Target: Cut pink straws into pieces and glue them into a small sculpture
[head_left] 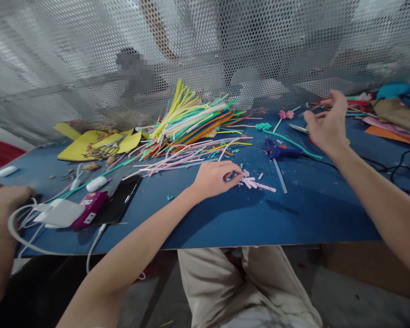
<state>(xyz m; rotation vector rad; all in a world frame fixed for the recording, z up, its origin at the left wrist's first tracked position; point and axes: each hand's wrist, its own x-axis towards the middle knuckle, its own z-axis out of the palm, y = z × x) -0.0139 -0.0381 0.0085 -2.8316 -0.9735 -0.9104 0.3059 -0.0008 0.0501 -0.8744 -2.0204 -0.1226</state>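
- From my end of the feed, the pink fuzzy piece [254, 183] lay on the blue tabletop [218, 225] right at the left hand's [216, 179] fingertips, thin end pointing off to the right.
- Left hand was curled narrow, thumb and fingers nearly meeting at the piece's left end; couldn't tell if it was really pinching it.
- Right hand [328, 120] was well apart, further back and right, fingers loosely bent. Couldn't make out whether it held anything.
- Dark blue glue gun [284, 151] sat between the hands, clear stick [280, 176] just in front of it.
- Front edge [269, 244] ran closer to the body, a plain blue strip between it and the piece. Mesh panel [259, 41] walled off the back.
- Left was tighter: pipe cleaner pile [191, 120] behind the left hand, phone [121, 200] near that forearm, another person's hand [12, 198] way out left.
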